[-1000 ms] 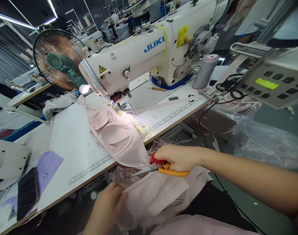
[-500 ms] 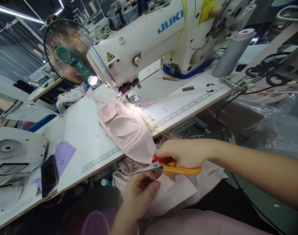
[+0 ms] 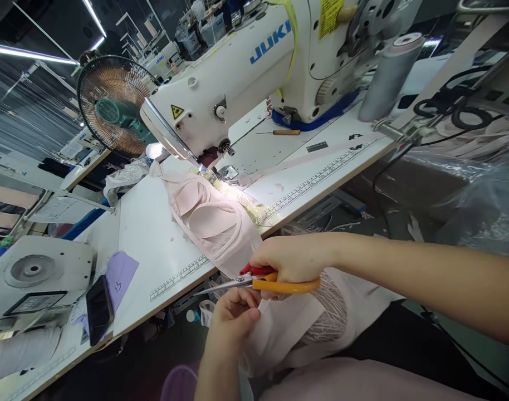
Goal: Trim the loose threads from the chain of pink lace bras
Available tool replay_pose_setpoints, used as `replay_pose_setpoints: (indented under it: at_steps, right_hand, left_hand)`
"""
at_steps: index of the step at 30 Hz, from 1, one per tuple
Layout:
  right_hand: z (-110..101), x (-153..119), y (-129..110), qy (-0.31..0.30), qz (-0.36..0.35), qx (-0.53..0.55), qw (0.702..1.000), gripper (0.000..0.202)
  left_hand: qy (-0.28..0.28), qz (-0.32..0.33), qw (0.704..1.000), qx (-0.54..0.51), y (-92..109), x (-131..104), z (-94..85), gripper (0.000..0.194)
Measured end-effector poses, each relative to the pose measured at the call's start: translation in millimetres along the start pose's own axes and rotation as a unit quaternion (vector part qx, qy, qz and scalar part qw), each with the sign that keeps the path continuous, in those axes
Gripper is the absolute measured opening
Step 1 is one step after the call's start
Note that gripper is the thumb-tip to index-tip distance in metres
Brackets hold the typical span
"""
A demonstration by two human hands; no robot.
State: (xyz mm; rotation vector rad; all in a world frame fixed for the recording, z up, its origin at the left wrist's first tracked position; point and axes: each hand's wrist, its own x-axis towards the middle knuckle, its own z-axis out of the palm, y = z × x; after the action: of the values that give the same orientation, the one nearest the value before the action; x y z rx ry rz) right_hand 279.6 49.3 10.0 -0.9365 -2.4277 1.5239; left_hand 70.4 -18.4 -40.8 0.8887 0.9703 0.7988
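Observation:
My right hand [image 3: 290, 259] is closed round the red and orange handles of a pair of scissors [image 3: 246, 280]. Their blades point left and lie just above my left hand [image 3: 235, 317], looking nearly shut. Thumb and fingers of my left hand pinch the edge of a pale pink fabric piece [image 3: 285, 328], which hangs down over my lap. A pink bra [image 3: 215, 220] with moulded cups lies on the table, one end under the sewing machine's needle area and the other draping over the front edge towards my right hand.
A white sewing machine [image 3: 238, 72] stands on the table [image 3: 141, 239], with an awl [image 3: 285, 132] and a grey thread cone [image 3: 390, 75] beside it. At left are a phone [image 3: 99, 309] and purple paper [image 3: 120, 275]. A purple bin [image 3: 179, 384] sits below; cables run at right.
Scissors and right hand have shifted left, so the blades now reach further past my left hand. More lace of the fabric in my lap shows. The view has turned slightly.

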Motion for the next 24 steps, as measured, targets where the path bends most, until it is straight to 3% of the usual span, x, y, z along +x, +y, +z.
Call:
replay_pose_setpoints:
  at_steps: [15, 21, 24]
  right_hand:
    - [-1.5, 10.1, -3.6, 0.001, 0.016, -0.031, 0.999, 0.03]
    - [-0.8, 9.2, -5.2, -0.003, 0.019, -0.028, 0.999, 0.029]
    - [1.0, 9.6, -5.8, -0.013, 0.018, -0.025, 0.999, 0.029]
  left_hand:
    - [0.028, 0.003, 0.999, -0.036, 0.5, 2.8, -0.3, 0.022]
    - [0.034, 0.036, 0.999, 0.013, -3.5, 2.8, -2.9, 0.021]
    - [0.017, 0.058, 0.995, 0.085, -4.1, -0.2, -2.4, 0.022]
